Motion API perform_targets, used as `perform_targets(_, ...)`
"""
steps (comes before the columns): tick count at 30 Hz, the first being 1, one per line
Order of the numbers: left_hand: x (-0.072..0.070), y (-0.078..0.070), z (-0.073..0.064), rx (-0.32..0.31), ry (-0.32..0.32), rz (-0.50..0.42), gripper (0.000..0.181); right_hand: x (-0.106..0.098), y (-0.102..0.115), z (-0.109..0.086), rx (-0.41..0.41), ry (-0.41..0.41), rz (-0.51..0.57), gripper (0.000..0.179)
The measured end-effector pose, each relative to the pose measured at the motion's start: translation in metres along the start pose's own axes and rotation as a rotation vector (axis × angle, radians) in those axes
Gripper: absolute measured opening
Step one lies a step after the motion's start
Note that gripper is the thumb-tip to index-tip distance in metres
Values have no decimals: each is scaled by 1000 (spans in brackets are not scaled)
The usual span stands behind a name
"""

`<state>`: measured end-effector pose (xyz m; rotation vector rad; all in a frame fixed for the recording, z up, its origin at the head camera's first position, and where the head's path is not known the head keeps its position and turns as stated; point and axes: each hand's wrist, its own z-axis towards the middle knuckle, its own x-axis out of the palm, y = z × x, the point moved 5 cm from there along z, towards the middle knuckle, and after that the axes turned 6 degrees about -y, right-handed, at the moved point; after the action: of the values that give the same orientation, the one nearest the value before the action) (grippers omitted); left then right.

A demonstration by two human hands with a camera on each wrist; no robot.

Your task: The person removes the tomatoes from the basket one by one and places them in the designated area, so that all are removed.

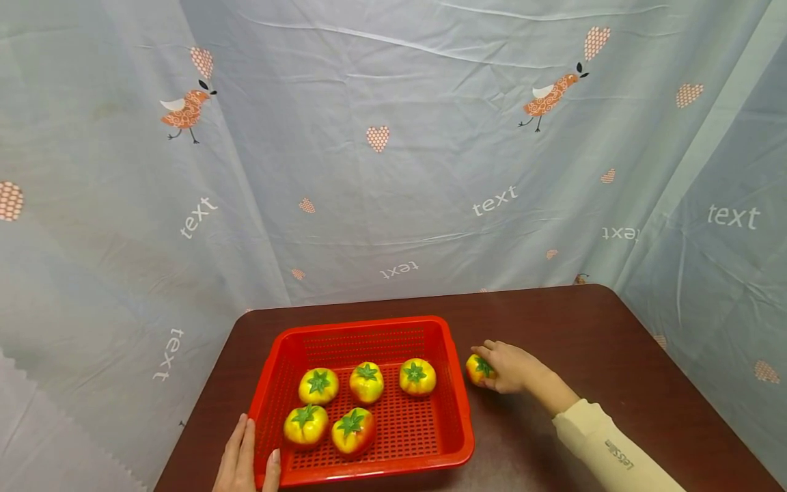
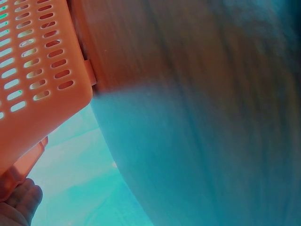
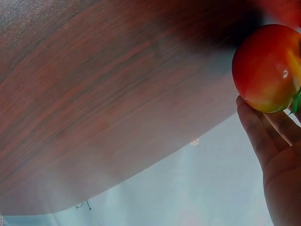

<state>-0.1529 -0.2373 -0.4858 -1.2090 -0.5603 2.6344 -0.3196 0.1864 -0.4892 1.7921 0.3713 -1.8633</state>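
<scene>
A red plastic basket (image 1: 458, 410) with slotted walls stands on the table, and several yellow-red tomatoes with green star-shaped tops, one of them a tomato (image 1: 418, 377) at the right, lie inside it. My left hand (image 1: 238, 459) holds the basket's near left corner, with fingers along the outer side and the thumb at the front rim. Just right of the basket, my right hand (image 1: 509, 367) grips another tomato (image 1: 478, 369). In the right wrist view that tomato (image 3: 263, 70) shows its red side against the fingers; part of it is cut off by the frame edge.
The dark brown wooden table (image 1: 553, 314) has rounded far corners and extends to the right of the basket. Behind and beside it hangs a pale grey-blue curtain (image 1: 393, 205) printed with birds, hearts and lettering.
</scene>
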Motion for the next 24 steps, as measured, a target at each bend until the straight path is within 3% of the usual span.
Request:
perform_targets(16, -1, 0, 2, 28, -46, -29, 69, 0, 0, -2, -7, 0, -31, 65)
perform_targets(24, -1, 0, 1, 13, -28, -21, 70, -2, 2, -2, -10, -12, -44, 67)
